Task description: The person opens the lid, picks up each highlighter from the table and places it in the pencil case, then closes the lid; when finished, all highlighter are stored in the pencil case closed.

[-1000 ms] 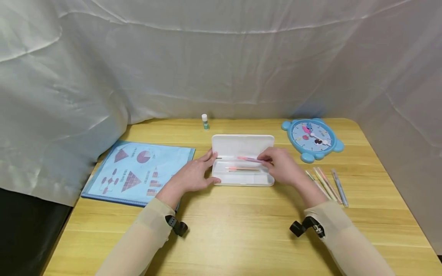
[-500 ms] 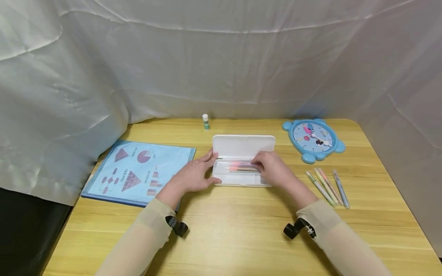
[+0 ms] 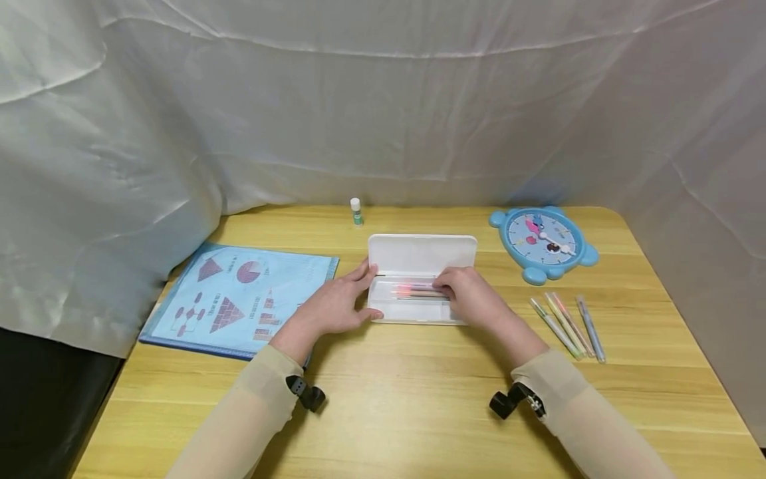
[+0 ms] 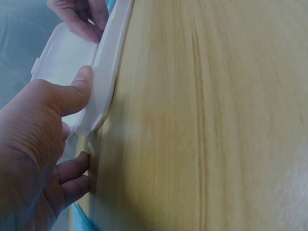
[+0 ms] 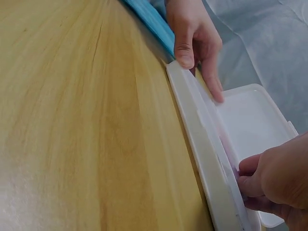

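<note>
Open white case (image 3: 421,311) on worktop (image 3: 395,412), pens (image 3: 413,293) in back compartment.
Our left grip (image 3: 340,303) holds case's left end; right grip (image 3: 471,294) at pens' right ends, we can't tell if pinching.

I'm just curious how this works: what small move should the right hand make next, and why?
Perhaps the right hand should release its pen and lift away: the pen appears down beside other pens in the open white case, and loose pens lie on the table.

The right grip (image 3: 471,296) has moved left, lowering the pink-purple pen (image 3: 414,285) into the white case (image 3: 409,311).
</note>
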Demonstrator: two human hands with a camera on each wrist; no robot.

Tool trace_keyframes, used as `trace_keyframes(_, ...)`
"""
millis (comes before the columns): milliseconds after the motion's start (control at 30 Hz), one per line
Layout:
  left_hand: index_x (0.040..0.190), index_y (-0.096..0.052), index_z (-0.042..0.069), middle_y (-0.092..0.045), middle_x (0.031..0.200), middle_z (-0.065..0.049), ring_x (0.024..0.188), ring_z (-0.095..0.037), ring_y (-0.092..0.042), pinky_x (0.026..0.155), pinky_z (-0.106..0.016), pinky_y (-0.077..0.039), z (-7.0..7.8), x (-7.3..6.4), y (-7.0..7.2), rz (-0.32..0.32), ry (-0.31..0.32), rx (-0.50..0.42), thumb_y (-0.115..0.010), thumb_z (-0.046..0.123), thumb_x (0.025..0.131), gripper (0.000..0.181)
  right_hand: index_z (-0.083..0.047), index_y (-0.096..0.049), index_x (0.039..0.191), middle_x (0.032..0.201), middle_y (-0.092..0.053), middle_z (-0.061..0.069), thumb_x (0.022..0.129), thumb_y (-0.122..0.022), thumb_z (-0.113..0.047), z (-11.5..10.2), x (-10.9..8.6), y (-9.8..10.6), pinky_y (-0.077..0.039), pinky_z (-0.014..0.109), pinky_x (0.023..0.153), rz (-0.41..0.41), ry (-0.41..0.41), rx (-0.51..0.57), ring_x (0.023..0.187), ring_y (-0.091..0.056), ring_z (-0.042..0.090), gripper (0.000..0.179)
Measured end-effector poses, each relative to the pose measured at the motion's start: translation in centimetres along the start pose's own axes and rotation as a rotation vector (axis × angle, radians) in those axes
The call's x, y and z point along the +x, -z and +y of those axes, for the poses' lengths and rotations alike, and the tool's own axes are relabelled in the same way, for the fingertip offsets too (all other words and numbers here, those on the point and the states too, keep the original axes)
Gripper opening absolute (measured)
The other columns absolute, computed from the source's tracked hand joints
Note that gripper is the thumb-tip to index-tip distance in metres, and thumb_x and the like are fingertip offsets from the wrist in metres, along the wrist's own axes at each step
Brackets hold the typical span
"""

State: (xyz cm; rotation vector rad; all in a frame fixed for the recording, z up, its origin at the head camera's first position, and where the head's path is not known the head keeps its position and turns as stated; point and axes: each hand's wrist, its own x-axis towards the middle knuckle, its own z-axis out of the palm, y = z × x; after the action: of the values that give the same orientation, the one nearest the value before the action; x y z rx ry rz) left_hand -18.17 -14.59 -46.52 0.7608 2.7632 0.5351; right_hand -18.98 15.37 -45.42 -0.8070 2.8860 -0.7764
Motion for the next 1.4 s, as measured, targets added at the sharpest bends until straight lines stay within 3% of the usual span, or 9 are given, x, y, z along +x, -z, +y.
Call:
trace_keyframes(333, 0.168, -0.018, 0.014, -0.008, 0.175, -0.006, 0.148, -0.039, -0.041, 0.118, -0.050, -0.039, 0.0, -0.1, 0.0, -0.001, 0.005, -0.011, -0.070, 0.058, 0.098, 0.097, 0.005, -0.080, 0.107, 0.106, -0.077, 0.014, 0.093, -0.072, 0.012, -0.1, -1.0, 1.5, -0.058, 0.050, 0.093, 0.088, 0.083, 0.049, 0.103, -0.073, 0.034, 0.017)
trace_keyframes(867, 0.168, -0.018, 0.013, -0.009, 0.175, -0.007, 0.146, -0.040, -0.044, 0.116, -0.051, -0.041, 0.0, -0.1, 0.1, -0.002, -0.005, -0.012, -0.070, 0.056, 0.099, 0.097, 0.001, -0.078, 0.114, 0.116, -0.076, 0.018, 0.089, -0.076, 0.013, 1.0, -6.6, 5.9, -0.057, 0.057, 0.093, 0.229, -0.001, 0.081, 0.111, -0.071, 0.039, 0.028)
trace_keyframes(1200, 0.168, -0.018, 0.013, -0.008, 0.175, -0.007, 0.145, -0.041, -0.045, 0.116, -0.052, -0.041, 0.0, -0.2, 0.0, -0.006, -0.006, -0.027, -0.070, 0.056, 0.099, 0.096, 0.001, -0.079, 0.111, 0.108, -0.077, 0.015, 0.087, -0.081, 0.009, 2.6, -9.7, 6.6, -0.057, 0.058, 0.087, 0.304, -0.034, 0.041, 0.101, -0.072, 0.037, 0.025)
trace_keyframes(1400, 0.168, -0.018, 0.014, -0.008, 0.175, -0.007, 0.146, -0.041, -0.043, 0.116, -0.053, -0.041, 0.1, -0.2, 0.1, -0.003, -0.002, -0.028, -0.070, 0.056, 0.099, 0.096, 0.003, -0.079, 0.113, 0.108, -0.077, 0.017, 0.087, -0.082, 0.008, 3.2, -11.7, 6.7, -0.059, 0.058, 0.082, 0.302, -0.068, 0.031, 0.098, -0.073, 0.038, 0.026)
